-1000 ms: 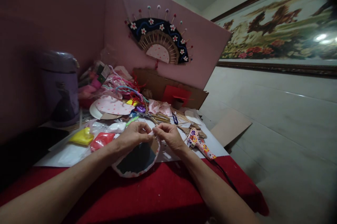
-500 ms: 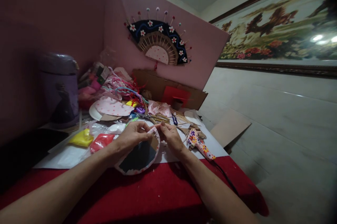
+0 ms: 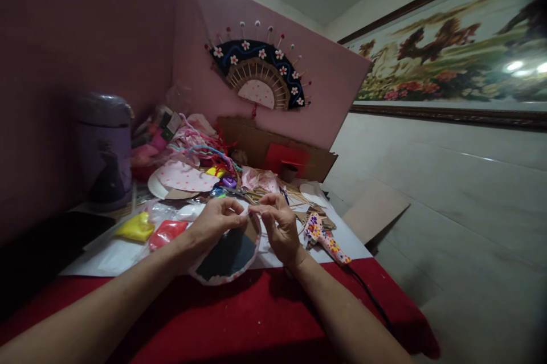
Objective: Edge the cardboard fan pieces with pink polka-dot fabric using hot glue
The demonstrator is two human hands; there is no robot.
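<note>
My left hand [image 3: 216, 221] and my right hand [image 3: 277, 227] meet above the table, fingers pinched together on the top rim of a round disc [image 3: 226, 256]. The disc has a dark face and a pale dotted border, and it tilts toward me over the red cloth [image 3: 265, 313]. Both hands grip the pale edge strip at almost the same spot. Just right of my right hand lies a glue gun [image 3: 325, 238] covered in coloured dots, its black cord running off the table's near edge.
Yellow and red clay bags [image 3: 149, 230] lie at the left on white paper. Behind are a purple jar [image 3: 105, 150], pipe cleaners, dotted paper, scissors and cardboard. A decorated dark fan [image 3: 260, 73] hangs on the pink board. Pale floor lies right.
The disc has been lifted and tilted slightly, and my right hand has shifted up along its rim to meet the left fingers. The view has moved a little.
</note>
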